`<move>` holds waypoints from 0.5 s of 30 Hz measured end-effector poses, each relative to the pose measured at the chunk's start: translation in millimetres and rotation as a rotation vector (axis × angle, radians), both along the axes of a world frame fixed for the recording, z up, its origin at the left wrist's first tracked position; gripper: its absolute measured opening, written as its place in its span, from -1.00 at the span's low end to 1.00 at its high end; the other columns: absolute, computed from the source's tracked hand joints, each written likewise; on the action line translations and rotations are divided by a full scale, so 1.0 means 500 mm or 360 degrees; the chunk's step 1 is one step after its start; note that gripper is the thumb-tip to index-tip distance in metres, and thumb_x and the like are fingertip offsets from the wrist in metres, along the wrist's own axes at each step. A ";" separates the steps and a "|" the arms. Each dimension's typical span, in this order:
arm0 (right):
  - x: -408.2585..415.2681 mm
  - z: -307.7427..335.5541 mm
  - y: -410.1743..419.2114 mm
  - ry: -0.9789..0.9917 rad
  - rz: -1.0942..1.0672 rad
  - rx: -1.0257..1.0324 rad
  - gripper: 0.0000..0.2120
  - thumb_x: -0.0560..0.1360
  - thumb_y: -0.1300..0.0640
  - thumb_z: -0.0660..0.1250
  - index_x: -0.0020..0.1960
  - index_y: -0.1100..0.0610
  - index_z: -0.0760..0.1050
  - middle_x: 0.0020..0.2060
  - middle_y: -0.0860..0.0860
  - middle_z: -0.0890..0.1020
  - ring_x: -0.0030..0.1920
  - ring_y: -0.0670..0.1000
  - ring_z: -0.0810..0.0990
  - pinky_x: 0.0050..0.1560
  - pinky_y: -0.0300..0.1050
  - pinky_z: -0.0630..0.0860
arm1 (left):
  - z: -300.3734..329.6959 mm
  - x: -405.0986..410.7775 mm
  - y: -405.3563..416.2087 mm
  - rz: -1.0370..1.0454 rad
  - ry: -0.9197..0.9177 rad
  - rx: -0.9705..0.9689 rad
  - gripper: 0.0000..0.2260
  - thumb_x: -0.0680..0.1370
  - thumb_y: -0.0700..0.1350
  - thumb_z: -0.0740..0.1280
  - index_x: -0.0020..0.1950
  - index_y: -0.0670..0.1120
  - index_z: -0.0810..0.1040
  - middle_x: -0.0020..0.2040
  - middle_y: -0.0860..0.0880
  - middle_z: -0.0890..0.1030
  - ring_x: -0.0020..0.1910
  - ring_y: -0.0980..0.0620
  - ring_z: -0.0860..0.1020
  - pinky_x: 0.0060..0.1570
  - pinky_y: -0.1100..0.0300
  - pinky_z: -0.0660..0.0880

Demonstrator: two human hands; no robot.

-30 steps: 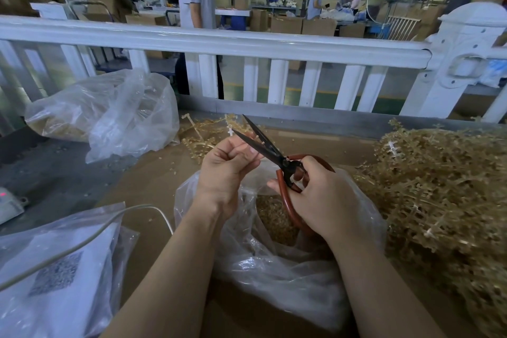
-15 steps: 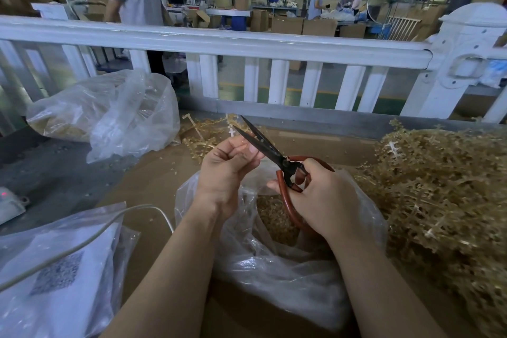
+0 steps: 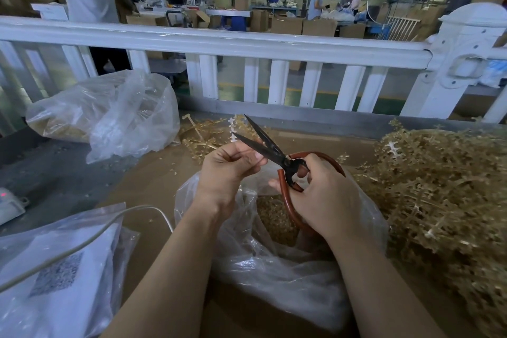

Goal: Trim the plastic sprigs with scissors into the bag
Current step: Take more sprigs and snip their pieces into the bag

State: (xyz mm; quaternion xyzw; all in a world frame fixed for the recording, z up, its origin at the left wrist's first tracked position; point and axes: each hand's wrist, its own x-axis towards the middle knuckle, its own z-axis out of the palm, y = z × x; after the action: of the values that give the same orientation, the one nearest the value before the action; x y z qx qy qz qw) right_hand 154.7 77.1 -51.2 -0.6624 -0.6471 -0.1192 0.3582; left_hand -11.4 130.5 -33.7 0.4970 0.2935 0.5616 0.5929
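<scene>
My right hand [image 3: 326,197] grips the red-brown loop handles of black-bladed scissors [image 3: 267,145], whose blades stand apart and point up-left. My left hand [image 3: 229,166] is curled just left of the blades, its fingertips pinched together at the lower blade; the sprig piece between them is too small to make out. Below both hands a clear plastic bag [image 3: 274,263] gapes open, with tan cut bits [image 3: 277,218] at its bottom. A big heap of tan plastic sprigs [image 3: 439,192] fills the right side of the brown table.
A second clear bag [image 3: 109,115] with tan pieces lies at the back left. Loose sprigs [image 3: 203,134] lie behind the hands. A bagged white packet [image 3: 55,277] with a grey cable [image 3: 90,239] sits at front left. A white fence [image 3: 247,46] runs behind the table; people work beyond.
My hands and the scissors have stayed almost still. A person in a light shirt behind the fence has walked to the left.
</scene>
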 end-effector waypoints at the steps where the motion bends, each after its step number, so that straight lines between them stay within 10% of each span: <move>1: 0.000 0.000 -0.001 0.0004 0.0002 0.0003 -0.52 0.38 -0.53 0.15 -0.14 -0.11 0.31 -0.27 -0.27 0.44 -0.36 -0.21 0.39 -0.38 -0.48 0.15 | -0.001 0.000 0.000 -0.0002 -0.0005 -0.0001 -0.93 0.47 -0.38 0.37 -0.19 -0.24 0.58 -0.26 -0.13 0.63 -0.22 0.03 0.60 -0.10 0.22 0.55; 15: 0.002 -0.001 0.002 0.0037 0.0003 0.0018 -0.49 0.39 -0.56 0.10 -0.17 -0.11 0.38 -0.31 -0.28 0.44 -0.42 -0.25 0.35 -0.36 -0.48 0.16 | -0.004 -0.005 0.004 -0.0090 -0.0105 -0.0020 -0.90 0.41 -0.28 0.40 -0.13 -0.30 0.57 -0.25 -0.12 0.63 -0.23 0.06 0.59 -0.11 0.25 0.55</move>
State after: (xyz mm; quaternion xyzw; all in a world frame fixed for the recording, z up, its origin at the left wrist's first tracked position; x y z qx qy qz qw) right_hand 155.8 78.2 -51.6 -0.6610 -0.6429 -0.1149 0.3696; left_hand -13.7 132.6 -35.7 0.4827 0.2631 0.5588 0.6210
